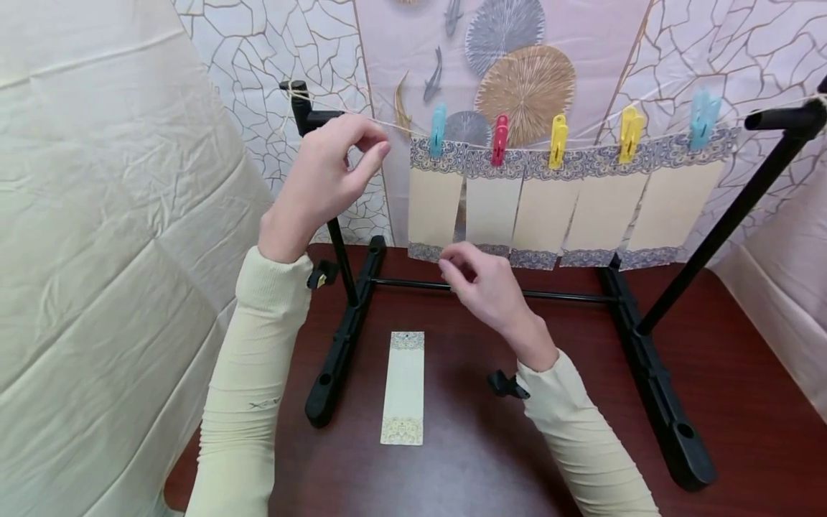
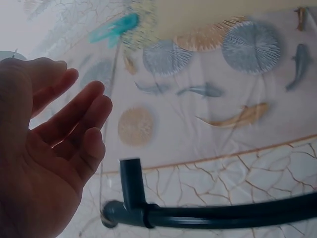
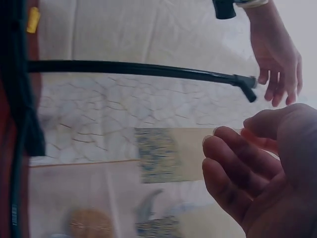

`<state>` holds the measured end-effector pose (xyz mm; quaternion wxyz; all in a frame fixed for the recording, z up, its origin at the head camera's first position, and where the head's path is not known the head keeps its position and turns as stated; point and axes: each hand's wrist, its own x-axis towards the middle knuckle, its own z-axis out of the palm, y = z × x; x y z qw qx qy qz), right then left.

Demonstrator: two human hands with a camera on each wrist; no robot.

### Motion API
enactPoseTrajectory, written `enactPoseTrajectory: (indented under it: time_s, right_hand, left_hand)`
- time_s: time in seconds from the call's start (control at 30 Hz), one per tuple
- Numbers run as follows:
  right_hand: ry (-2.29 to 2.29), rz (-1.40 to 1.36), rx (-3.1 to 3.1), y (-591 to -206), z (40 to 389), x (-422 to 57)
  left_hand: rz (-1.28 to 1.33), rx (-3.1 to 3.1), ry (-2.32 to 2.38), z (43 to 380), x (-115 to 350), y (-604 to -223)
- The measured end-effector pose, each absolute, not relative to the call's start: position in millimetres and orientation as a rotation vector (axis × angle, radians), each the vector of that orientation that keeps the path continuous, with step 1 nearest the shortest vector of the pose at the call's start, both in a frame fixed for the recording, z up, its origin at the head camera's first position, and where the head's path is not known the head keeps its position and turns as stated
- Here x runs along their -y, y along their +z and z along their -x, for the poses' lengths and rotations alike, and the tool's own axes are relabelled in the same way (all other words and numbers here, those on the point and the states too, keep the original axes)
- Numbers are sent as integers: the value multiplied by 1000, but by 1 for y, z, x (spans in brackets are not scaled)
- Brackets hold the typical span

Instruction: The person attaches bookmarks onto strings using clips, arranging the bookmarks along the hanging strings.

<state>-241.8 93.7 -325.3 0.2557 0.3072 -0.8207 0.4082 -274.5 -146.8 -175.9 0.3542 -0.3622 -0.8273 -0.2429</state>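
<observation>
My left hand (image 1: 323, 179) is raised in front of the string (image 1: 400, 128), near the left post, with loosely bent fingers and nothing in them. Lower down, my right hand (image 1: 491, 294) hovers by the bottom edges of the hanging cards; its bent fingers are empty in the right wrist view. Several patterned bookmark cards (image 1: 494, 205) hang side by side from the string, held by a blue clothespin (image 1: 437, 131), a red clothespin (image 1: 500, 141), yellow ones and another blue clothespin (image 1: 704, 118). One more card (image 1: 404, 391) lies flat on the table.
A black rack stands on the dark red table (image 1: 465, 459), with a left foot (image 1: 339, 352), a right foot (image 1: 665, 388) and a low crossbar (image 1: 413, 284). A small yellow thing (image 3: 33, 20) shows by the rack. Patterned cloth (image 1: 426, 43) hangs behind.
</observation>
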Motion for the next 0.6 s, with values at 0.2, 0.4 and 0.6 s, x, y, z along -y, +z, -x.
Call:
enactPoseTrajectory:
  time_s: [0.2, 0.4, 0.6]
  right_hand:
    - [1080, -809, 2400, -351, 242, -88]
    - [1055, -823, 2587, -375, 250, -81]
    - [1036, -800, 2688, -398, 259, -74]
  left_hand:
    - [895, 2144, -659, 271, 163, -199]
    - [822, 2142, -720, 267, 181, -227]
    - [698, 2206, -733, 266, 203, -254]
